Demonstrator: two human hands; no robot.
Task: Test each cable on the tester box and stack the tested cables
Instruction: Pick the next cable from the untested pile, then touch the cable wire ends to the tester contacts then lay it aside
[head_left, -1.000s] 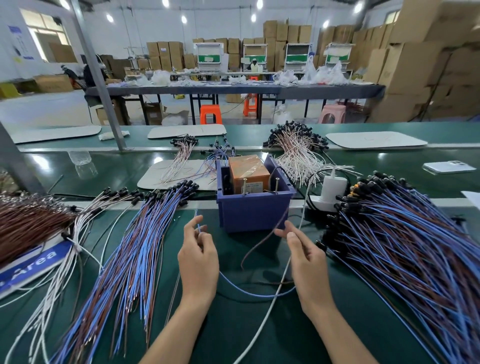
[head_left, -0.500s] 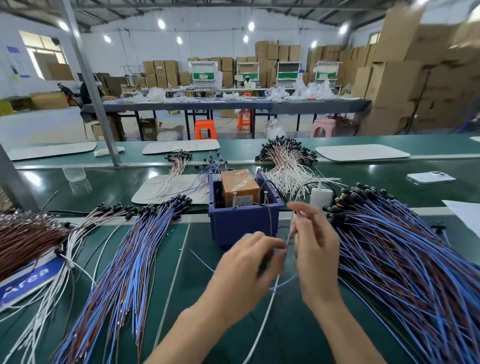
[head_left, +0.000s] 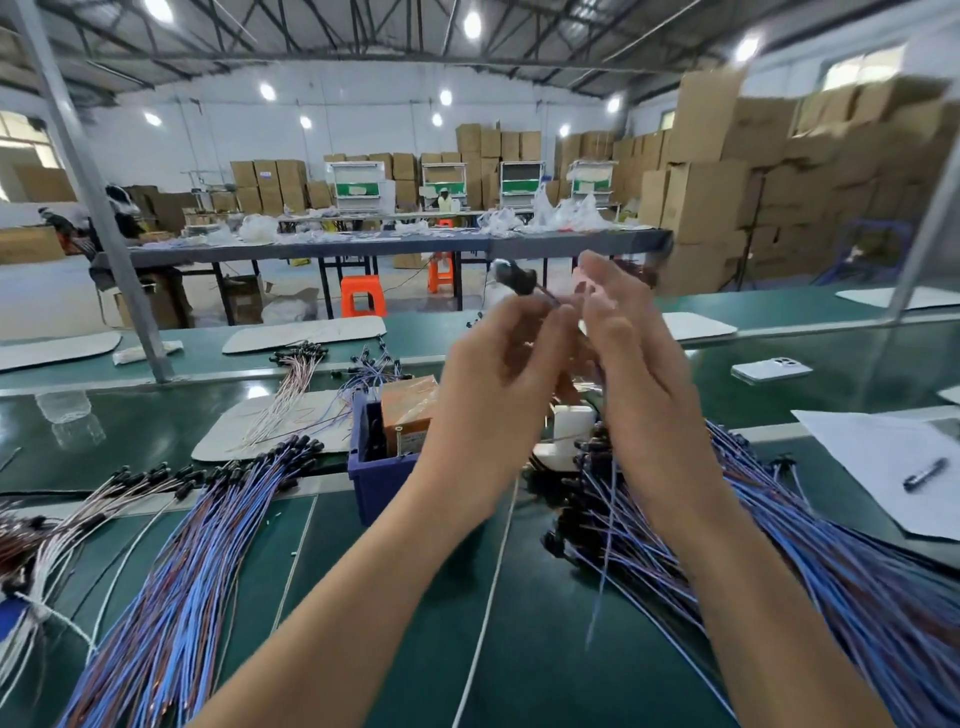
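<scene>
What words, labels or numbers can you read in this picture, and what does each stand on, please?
None can be read.
Label on the orange tester box: too small.
Labels on the cardboard boxes: blurred.
Green panels on the far racks: blurred.

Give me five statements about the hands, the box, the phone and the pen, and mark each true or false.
1. The left hand and right hand are up off the table. True.
2. The left hand holds nothing. False: it pinches a cable near its black end.
3. The phone lies in the box. False: it lies on the table, far to the right of the box.
4. The pen lies on the paper. True.
5. Cables lie only left of the box. False: a left bundle and a right bundle flank it.
</scene>
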